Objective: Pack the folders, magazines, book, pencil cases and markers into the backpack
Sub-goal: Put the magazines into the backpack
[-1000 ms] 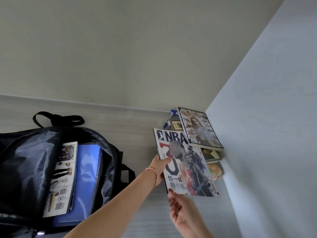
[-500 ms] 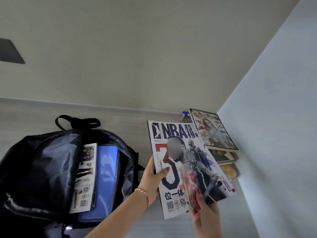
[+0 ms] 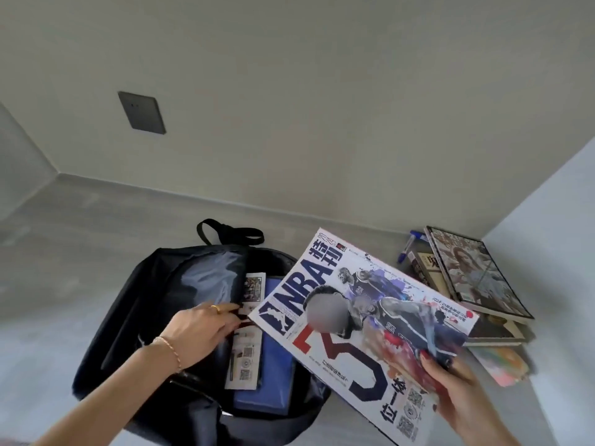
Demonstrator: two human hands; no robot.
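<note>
**Magazine held over the open backpack**

The right hand (image 3: 457, 394) pinches the NBA magazine's (image 3: 363, 323) near right corner, tilting it above the backpack (image 3: 135, 317). The left hand's (image 3: 196, 329) fingers (image 3: 225, 309) curl on the bag's opening edge. A blue folder (image 3: 273, 375) lies inside. The remaining stack (image 3: 476, 284) fills the surface's far right corner.

backpack (image 3: 135, 317): on counter (image 3: 64, 252), left | inside: folder (image 3: 270, 381), magazine (image 3: 246, 349) to its left | held magazine (image 3: 363, 329): over backpack's right edge | stack (image 3: 476, 284): right corner, marker (image 3: 406, 249) behind
</note>
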